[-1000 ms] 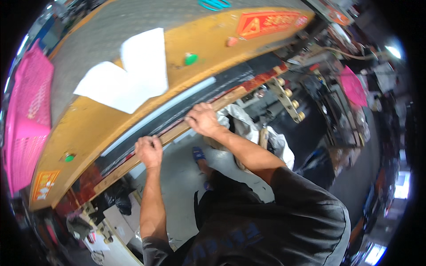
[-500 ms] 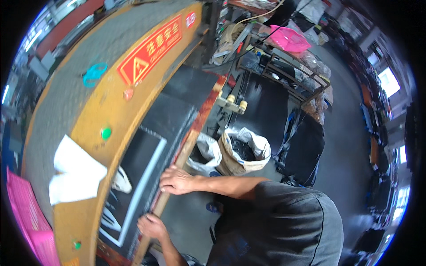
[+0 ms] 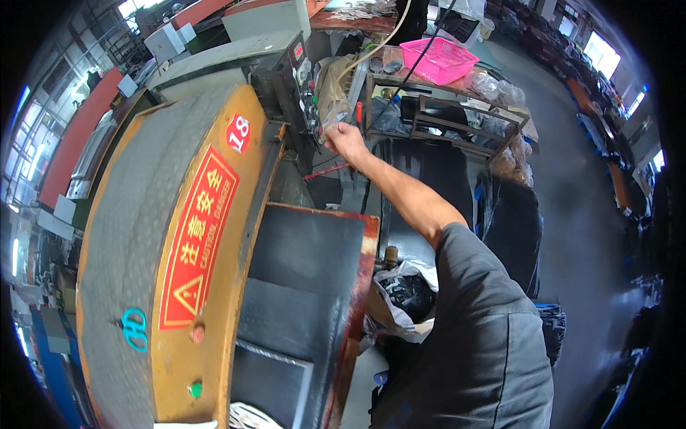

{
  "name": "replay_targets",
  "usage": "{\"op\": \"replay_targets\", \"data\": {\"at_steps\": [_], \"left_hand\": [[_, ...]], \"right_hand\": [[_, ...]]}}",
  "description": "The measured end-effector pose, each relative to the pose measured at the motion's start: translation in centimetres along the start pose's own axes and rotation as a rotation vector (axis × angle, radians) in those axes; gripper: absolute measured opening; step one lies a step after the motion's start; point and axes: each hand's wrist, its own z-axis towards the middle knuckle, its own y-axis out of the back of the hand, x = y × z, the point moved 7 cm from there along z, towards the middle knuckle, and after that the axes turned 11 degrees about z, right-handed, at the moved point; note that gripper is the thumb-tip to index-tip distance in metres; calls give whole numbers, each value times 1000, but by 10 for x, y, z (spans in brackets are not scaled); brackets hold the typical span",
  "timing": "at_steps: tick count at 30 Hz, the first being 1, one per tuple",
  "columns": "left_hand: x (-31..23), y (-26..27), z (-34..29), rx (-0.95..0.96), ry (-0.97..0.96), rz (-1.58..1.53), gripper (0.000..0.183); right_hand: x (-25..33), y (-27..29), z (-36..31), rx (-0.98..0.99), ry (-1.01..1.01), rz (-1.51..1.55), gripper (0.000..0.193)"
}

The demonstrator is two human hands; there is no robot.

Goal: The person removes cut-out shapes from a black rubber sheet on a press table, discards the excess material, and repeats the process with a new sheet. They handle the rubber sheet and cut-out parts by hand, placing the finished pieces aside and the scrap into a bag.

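Note:
My right hand reaches far forward with its fingers curled together. It is at the lower end of a dark control panel with coloured buttons. What the fingertips pinch, if anything, is hidden. My left hand is out of the picture. To the left stands a yellow press with a grey top and a red warning label. Below its beam lies a black work board with a worn red edge. A pale metal strip frame lies on the board, partly cut off by the lower edge.
Turquoise scissors lie against the press, near red and green buttons. An open white sack of black scraps stands beside the board. Behind are black sheets and a rack with a pink basket.
My right hand has left the wooden front edge of the board and moved forward to the control panel. My left hand has gone out of view. The view has swung toward the panel.

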Motion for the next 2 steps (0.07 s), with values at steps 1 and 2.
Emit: {"op": "replay_targets", "data": {"at_steps": [1,2], "left_hand": [[-11,6,1,-50,-12,-20,48],[-19,11,10,-49,-11,-17,48]], "right_hand": [[-3,-1,29,-3,-39,116,21],[-3,-1,56,-27,-42,165,20]]}}
